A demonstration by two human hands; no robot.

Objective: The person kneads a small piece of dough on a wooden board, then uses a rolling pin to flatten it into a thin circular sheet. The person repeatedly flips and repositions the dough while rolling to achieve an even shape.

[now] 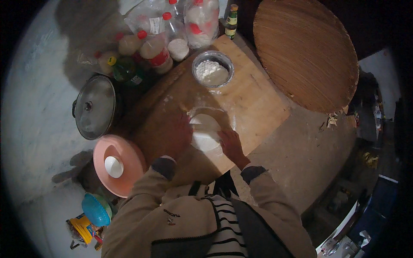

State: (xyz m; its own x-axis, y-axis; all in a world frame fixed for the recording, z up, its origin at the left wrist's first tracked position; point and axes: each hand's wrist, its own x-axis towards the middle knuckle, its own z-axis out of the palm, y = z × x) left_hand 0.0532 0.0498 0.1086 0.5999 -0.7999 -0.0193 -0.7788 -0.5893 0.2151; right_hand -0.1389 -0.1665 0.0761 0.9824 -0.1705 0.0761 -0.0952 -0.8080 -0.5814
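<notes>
A round, flattened piece of white dough (205, 137) lies on a floured wooden board (258, 106) in front of me. My left hand (177, 133), dim and blurred in shadow, is at the dough's left edge; its fingers cannot be made out. At the right edge, my right hand (230, 143) touches the dough with bent fingers. Beyond the dough, a bowl (197, 82) with white flour (209, 71) in it stands on the board.
Plastic bottles (178, 45) and a glass bottle (231, 22) stand behind the board. To the left are a lidded pot (95, 108) and a pink basin (134, 161) holding a white bowl (114, 166). A large round wooden board (306, 54) is at the upper right.
</notes>
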